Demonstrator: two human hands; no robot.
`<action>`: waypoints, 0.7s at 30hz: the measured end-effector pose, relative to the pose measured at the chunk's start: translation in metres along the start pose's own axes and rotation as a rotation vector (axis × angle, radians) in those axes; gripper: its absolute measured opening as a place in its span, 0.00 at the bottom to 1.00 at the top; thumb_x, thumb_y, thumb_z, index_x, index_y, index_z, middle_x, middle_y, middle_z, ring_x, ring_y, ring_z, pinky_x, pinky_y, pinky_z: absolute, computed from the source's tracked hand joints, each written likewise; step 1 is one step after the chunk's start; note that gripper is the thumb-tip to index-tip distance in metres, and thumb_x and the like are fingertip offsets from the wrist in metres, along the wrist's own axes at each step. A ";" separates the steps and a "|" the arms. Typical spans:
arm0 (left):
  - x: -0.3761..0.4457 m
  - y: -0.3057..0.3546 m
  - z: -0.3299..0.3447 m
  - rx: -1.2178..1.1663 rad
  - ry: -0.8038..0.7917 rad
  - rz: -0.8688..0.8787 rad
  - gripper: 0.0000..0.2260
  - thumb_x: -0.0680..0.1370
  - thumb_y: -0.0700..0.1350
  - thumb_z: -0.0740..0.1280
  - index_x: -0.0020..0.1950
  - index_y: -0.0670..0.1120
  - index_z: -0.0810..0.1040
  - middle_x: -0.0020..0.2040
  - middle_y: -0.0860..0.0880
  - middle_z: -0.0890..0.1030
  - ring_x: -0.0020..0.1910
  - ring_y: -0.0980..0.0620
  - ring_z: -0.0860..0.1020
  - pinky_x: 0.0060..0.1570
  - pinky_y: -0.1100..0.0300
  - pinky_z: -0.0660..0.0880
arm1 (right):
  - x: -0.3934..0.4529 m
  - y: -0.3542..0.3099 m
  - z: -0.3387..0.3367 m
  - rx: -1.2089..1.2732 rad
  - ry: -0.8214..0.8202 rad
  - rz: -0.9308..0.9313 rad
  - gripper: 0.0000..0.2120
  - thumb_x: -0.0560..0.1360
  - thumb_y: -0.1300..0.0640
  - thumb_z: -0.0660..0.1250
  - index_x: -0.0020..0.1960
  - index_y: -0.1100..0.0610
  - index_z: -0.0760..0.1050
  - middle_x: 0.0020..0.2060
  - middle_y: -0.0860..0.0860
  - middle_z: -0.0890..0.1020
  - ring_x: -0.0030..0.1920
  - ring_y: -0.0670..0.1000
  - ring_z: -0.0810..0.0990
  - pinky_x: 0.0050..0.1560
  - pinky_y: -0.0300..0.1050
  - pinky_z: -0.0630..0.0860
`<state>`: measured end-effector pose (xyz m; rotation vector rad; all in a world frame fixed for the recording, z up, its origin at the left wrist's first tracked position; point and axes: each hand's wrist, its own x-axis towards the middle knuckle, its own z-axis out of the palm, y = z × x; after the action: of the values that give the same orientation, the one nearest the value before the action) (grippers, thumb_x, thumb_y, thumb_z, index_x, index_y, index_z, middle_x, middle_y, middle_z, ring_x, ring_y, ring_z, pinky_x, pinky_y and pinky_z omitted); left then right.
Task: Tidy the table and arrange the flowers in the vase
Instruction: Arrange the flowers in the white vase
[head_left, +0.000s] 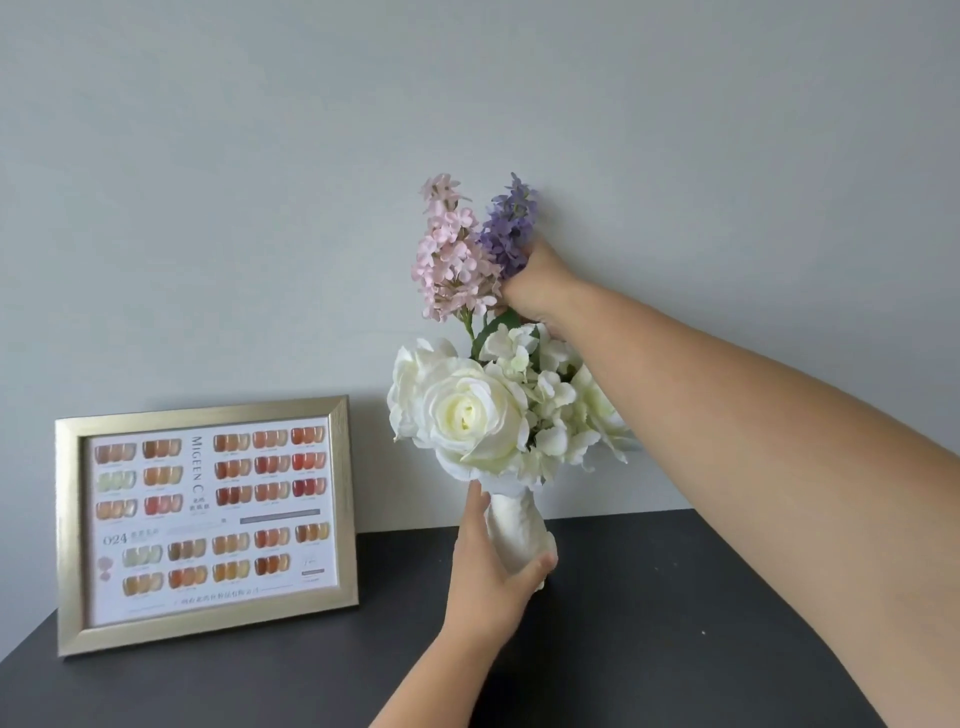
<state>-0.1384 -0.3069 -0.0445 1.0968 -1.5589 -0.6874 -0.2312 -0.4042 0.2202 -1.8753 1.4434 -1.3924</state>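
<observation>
A white textured vase (511, 530) stands on the dark table (675, 597) near the wall. It holds large white roses (467, 415), a white hydrangea cluster (550, 410), a tall pink flower spike (449, 254) and a purple flower spike (506, 223). My left hand (485, 577) wraps around the vase's lower body. My right hand (535, 283) reaches over the bouquet and is closed on the purple spike at its base. The stems inside the vase are hidden.
A gold picture frame (202, 525) showing a nail colour chart leans upright on the left of the table, against the grey wall (260, 182). The table's left corner lies at the lower left.
</observation>
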 end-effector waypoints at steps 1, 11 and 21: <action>0.000 -0.003 0.003 -0.009 0.009 -0.020 0.37 0.66 0.49 0.77 0.70 0.62 0.62 0.57 0.61 0.77 0.55 0.57 0.78 0.41 0.65 0.79 | -0.001 0.001 0.000 0.012 -0.008 -0.009 0.16 0.69 0.65 0.70 0.55 0.55 0.76 0.45 0.53 0.83 0.45 0.53 0.81 0.41 0.43 0.80; 0.001 -0.017 -0.001 0.071 -0.037 -0.068 0.29 0.63 0.61 0.76 0.59 0.70 0.66 0.57 0.61 0.74 0.55 0.62 0.75 0.48 0.63 0.76 | -0.009 0.003 -0.003 -0.001 -0.164 0.084 0.37 0.62 0.65 0.79 0.66 0.61 0.66 0.56 0.54 0.78 0.53 0.54 0.77 0.43 0.42 0.76; -0.009 -0.030 -0.018 0.038 -0.141 -0.051 0.32 0.62 0.59 0.79 0.62 0.65 0.68 0.58 0.59 0.75 0.56 0.64 0.75 0.54 0.61 0.76 | -0.027 -0.010 0.000 -0.308 -0.373 0.130 0.17 0.70 0.58 0.73 0.58 0.61 0.78 0.52 0.56 0.83 0.52 0.57 0.82 0.54 0.52 0.79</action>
<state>-0.1120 -0.3089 -0.0688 1.1404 -1.6745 -0.7871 -0.2254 -0.3769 0.2153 -2.0444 1.6135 -0.7398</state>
